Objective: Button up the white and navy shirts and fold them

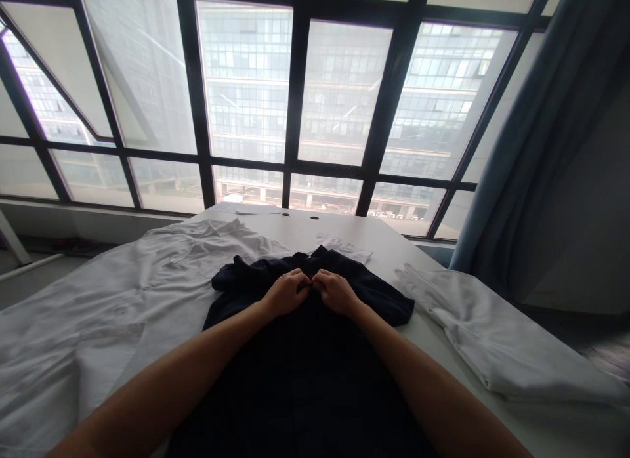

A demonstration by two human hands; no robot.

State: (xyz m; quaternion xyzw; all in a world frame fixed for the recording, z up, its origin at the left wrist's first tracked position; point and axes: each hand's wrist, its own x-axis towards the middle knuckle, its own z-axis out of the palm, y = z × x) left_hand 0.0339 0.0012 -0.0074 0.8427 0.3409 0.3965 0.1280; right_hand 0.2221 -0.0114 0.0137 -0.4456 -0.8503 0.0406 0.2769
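Observation:
A dark navy garment [305, 373], which looks like a short-sleeved shirt, lies spread on the white table, its upper part away from me. My left hand [288, 292] and my right hand [335, 291] meet at the middle of its upper front, fingertips almost touching. Both hands are closed, with thumb and fingers pinching the dark cloth. Whether a button or another small part sits between the fingertips is too small to make out. One sleeve of the garment reaches out to the right, and bunched cloth lies at its upper left.
Rumpled white cloth [162, 268] covers the left of the table. Folded white cloth [487, 333] lies along the right edge. The white table [354, 228] reaches toward large framed windows [246, 84]. A blue-grey curtain [536, 130] hangs at the right.

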